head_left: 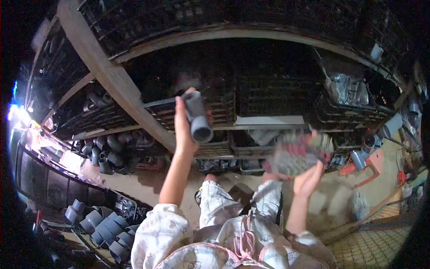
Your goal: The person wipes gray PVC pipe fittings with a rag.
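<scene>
My left hand (182, 127) is closed around a grey plastic pipe fitting (196, 114), raised in front of the dark shelves. The round open end of the fitting faces down toward me, and its far end lies partly behind my fingers. On the other side, my right hand (309, 178) grips a crumpled patterned cloth (298, 152) in grey, red and yellowish tones. Motion smears the cloth, and it hangs apart from the fitting. Behind both hands run the shelf's dark crates (268, 101).
Grey pipe fittings (109, 231) are piled at lower left, with more fittings (105, 154) under the shelf. A wooden post (107, 80) slants across the left. Clear plastic bags (349, 89) fill a crate at right. A red-orange object (371, 168) lies on the floor, near netting (371, 244).
</scene>
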Available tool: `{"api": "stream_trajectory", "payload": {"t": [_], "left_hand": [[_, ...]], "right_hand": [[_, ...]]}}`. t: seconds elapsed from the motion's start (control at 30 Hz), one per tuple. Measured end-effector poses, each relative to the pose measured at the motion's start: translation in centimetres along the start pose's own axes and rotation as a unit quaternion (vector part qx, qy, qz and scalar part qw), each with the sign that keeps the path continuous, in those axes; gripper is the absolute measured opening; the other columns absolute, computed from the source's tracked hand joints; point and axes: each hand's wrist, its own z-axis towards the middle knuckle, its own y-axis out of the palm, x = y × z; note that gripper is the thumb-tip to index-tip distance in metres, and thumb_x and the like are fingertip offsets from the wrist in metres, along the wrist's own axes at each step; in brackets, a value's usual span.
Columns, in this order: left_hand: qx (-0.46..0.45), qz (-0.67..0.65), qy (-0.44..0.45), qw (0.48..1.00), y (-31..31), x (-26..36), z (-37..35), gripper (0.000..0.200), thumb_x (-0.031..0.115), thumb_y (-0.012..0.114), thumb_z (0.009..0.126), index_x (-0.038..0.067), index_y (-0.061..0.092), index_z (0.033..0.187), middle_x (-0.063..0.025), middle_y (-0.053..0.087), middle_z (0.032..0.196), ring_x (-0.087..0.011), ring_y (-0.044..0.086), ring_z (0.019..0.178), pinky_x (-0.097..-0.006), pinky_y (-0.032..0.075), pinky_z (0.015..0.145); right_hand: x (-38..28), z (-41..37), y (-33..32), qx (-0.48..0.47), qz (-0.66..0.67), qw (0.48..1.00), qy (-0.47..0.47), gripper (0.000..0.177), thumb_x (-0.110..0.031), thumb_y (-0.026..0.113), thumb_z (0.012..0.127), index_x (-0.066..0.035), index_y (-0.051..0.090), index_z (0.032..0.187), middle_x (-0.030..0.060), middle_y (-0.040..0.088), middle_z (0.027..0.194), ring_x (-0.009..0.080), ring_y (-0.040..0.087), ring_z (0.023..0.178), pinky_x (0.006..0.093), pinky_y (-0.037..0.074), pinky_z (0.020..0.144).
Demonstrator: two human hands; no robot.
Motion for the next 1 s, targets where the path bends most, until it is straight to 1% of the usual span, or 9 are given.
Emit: {"api": "stream_trajectory", "payload": {"t": [0.1, 0.23, 0.27, 0.5, 0.53, 0.57, 0.63, 0.77, 1.0], "left_hand": [[-0.116, -0.12, -0.152, 0.974, 1.6, -3.1, -3.4, 0.049, 0.05, 0.034, 0.084, 0.009, 0.05, 0.106, -0.0062, 0.056, 0.092, -0.0164, 0.057, 0.074, -0.0308, 0.049, 0.062], [0.029, -0.065, -0.166, 0.983, 6.0, -3.9, -7.2, 0.045, 0.042, 0.037, 0.086, 0.003, 0.05, 0.106, -0.0055, 0.057, 0.097, -0.0168, 0.054, 0.088, -0.0298, 0.042, 0.08], [-0.059, -0.115, -0.125, 0.984, 4.0, -5.8, -6.2, 0.042, 0.041, 0.038, 0.087, 0.004, 0.049, 0.105, -0.0063, 0.055, 0.099, -0.014, 0.054, 0.086, -0.0283, 0.043, 0.077], [-0.107, 0.111, 0.02, 0.988, 1.3, -8.2, -8.0, 0.05, 0.036, 0.045, 0.082, 0.0, 0.036, 0.116, -0.0094, 0.039, 0.112, -0.018, 0.036, 0.106, -0.0296, 0.024, 0.093], [-0.159, 0.211, 0.08, 0.961, 0.1, -8.7, -7.9, 0.066, 0.042, 0.05, 0.076, -0.001, 0.029, 0.121, -0.0133, 0.033, 0.116, -0.0236, 0.033, 0.108, -0.0325, 0.023, 0.094], [-0.184, 0.301, 0.108, 0.93, -0.4, -8.7, -8.2, 0.083, 0.044, 0.062, 0.067, -0.002, 0.024, 0.124, -0.0162, 0.033, 0.115, -0.0253, 0.032, 0.109, -0.0336, 0.023, 0.095], [-0.213, 0.341, 0.095, 0.911, -0.9, -8.7, -9.8, 0.1, 0.044, 0.073, 0.054, -0.002, 0.021, 0.126, -0.0184, 0.033, 0.116, -0.0279, 0.031, 0.11, -0.0364, 0.022, 0.094], [-0.271, 0.545, 0.123, 0.784, -0.1, -5.7, -11.6, 0.105, 0.037, 0.078, 0.048, 0.0, 0.022, 0.129, -0.0192, 0.033, 0.124, -0.0321, 0.029, 0.117, -0.0382, 0.021, 0.096], [-0.166, 0.47, 0.142, 0.855, -1.0, -7.2, -13.6, 0.051, 0.014, 0.075, 0.057, -0.003, 0.051, 0.099, -0.0165, 0.047, 0.112, -0.0229, 0.054, 0.093, -0.0296, 0.046, 0.072]], "right_hand": [[0.9, 0.9, 5.1, -0.202, 0.026, 0.976, -0.071, 0.052, -0.032, 0.036, 0.086, -0.005, 0.024, 0.129, 0.0096, 0.023, 0.134, 0.0224, 0.026, 0.122, 0.0376, 0.021, 0.1], [5.2, 0.0, 5.2, -0.405, -0.289, 0.853, -0.156, 0.058, -0.038, 0.034, 0.086, -0.001, 0.021, 0.129, 0.0131, 0.011, 0.138, 0.0247, 0.014, 0.126, 0.0354, 0.012, 0.101], [6.2, -0.6, 4.3, -0.434, -0.289, 0.841, -0.145, 0.059, -0.038, 0.034, 0.086, 0.0, 0.021, 0.129, 0.0139, 0.008, 0.138, 0.0252, 0.011, 0.127, 0.0349, 0.01, 0.102], [9.5, -4.5, -0.4, -0.308, -0.198, 0.889, 0.276, 0.046, -0.025, 0.029, 0.089, 0.0, 0.021, 0.128, 0.0138, 0.021, 0.133, 0.0243, 0.016, 0.125, 0.0333, 0.011, 0.101], [11.7, -4.5, -1.6, -0.299, -0.144, 0.92, 0.207, 0.042, -0.02, 0.029, 0.089, -0.001, 0.025, 0.127, 0.0114, 0.029, 0.127, 0.0207, 0.025, 0.119, 0.0308, 0.016, 0.099], [11.2, -4.2, -1.5, -0.375, -0.277, 0.884, -0.043, 0.044, -0.017, 0.034, 0.086, -0.003, 0.025, 0.127, 0.0099, 0.033, 0.121, 0.0187, 0.03, 0.114, 0.0294, 0.018, 0.098], [11.1, -3.8, -0.5, -0.241, -0.067, 0.954, 0.167, 0.052, -0.014, 0.042, 0.079, -0.005, 0.024, 0.127, 0.0079, 0.035, 0.116, 0.0164, 0.035, 0.108, 0.0283, 0.022, 0.096], [8.5, -3.5, 0.7, -0.276, -0.057, 0.94, 0.193, 0.062, -0.009, 0.052, 0.067, -0.005, 0.03, 0.125, 0.0039, 0.04, 0.116, 0.0128, 0.042, 0.101, 0.0262, 0.033, 0.089], [7.8, -3.0, 0.5, -0.15, -0.073, 0.976, 0.143, 0.063, -0.004, 0.066, 0.063, -0.004, 0.038, 0.12, 0.0035, 0.049, 0.102, 0.012, 0.05, 0.087, 0.0254, 0.04, 0.081]]}}
